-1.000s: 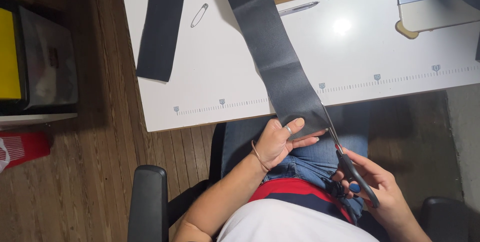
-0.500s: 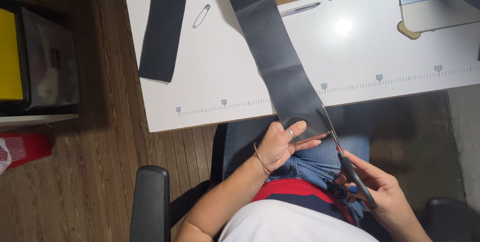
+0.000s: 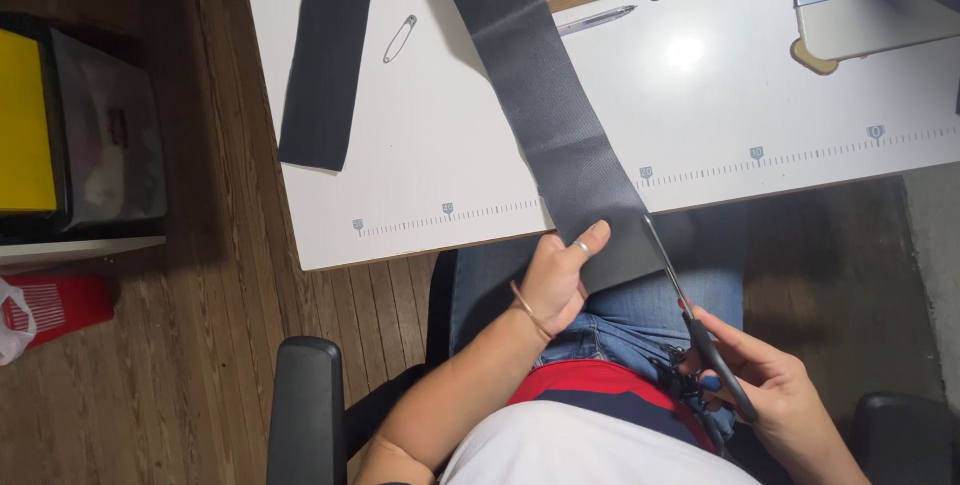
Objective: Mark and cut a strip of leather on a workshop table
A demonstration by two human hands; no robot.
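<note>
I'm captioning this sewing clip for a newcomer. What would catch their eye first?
The long dark fabric strip running down the white table to its near edge, where the left hand pinches its end. Beside it, the right hand holds scissors with the blades at the strip's right edge. A second dark strip lies at upper left.

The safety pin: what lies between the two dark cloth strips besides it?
Only the safety pin on bare white table, between short strip and long strip, head view.

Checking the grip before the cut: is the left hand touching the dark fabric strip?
Touching. The head view shows the left hand with its thumb pressed on the dark fabric strip at the table edge, no gap visible.
</note>
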